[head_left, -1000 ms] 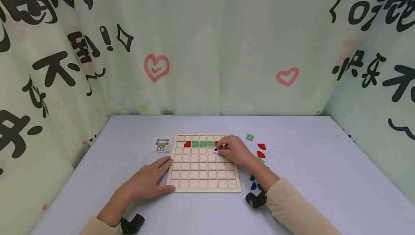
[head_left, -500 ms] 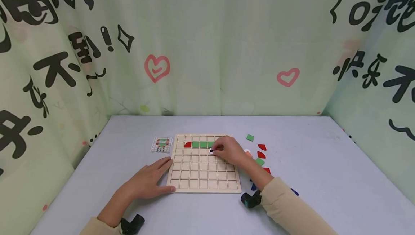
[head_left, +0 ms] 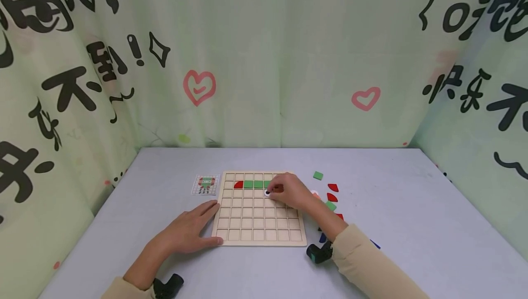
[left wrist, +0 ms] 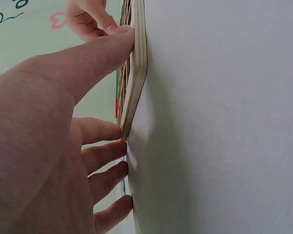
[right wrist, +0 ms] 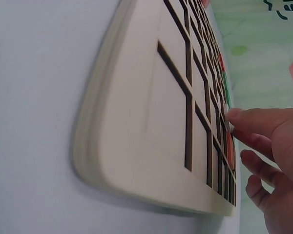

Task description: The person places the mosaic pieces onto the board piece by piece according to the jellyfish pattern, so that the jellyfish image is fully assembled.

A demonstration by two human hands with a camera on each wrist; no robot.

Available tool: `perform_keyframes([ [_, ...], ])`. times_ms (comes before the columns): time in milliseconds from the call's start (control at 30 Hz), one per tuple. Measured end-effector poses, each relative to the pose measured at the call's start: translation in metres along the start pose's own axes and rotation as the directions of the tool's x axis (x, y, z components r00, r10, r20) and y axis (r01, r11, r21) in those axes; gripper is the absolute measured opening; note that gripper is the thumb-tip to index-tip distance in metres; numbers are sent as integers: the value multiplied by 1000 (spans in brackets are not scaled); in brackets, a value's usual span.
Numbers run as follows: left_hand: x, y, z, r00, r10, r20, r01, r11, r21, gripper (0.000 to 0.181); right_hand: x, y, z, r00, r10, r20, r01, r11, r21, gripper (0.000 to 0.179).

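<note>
A wooden grid board lies on the table. In its second row from the far side sit a red quarter-round tile and several green square tiles. My right hand pinches a small white piece with a black dot between thumb and fingertips, low over the cells just below the green tiles. Part of the row behind that hand is hidden. My left hand rests flat at the board's left side, its thumb on the near corner and fingertips along the edge, as the left wrist view also shows.
Left of the board lies a small printed pattern card. To the right are loose tiles: a green square, red quarter-rounds and blue pieces, some under the right forearm. A curtain hangs behind the table.
My right hand has moved slightly left along the board with the white dotted piece, then nearly stopped. Left hand and board have stayed put.
</note>
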State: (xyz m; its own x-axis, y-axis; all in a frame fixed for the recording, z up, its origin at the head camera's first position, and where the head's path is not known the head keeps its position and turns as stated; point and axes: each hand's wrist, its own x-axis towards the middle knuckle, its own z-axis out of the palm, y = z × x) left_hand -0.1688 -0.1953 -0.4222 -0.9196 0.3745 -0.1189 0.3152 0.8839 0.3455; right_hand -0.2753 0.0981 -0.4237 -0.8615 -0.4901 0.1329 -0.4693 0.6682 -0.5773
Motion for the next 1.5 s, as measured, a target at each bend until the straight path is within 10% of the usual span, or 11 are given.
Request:
perform_keyframes([
  [1500, 0, 0, 1, 1000, -3, 10, 3, 1000, -12, 90, -61, 60, -59, 957, 262, -129, -269, 962, -40, 18],
])
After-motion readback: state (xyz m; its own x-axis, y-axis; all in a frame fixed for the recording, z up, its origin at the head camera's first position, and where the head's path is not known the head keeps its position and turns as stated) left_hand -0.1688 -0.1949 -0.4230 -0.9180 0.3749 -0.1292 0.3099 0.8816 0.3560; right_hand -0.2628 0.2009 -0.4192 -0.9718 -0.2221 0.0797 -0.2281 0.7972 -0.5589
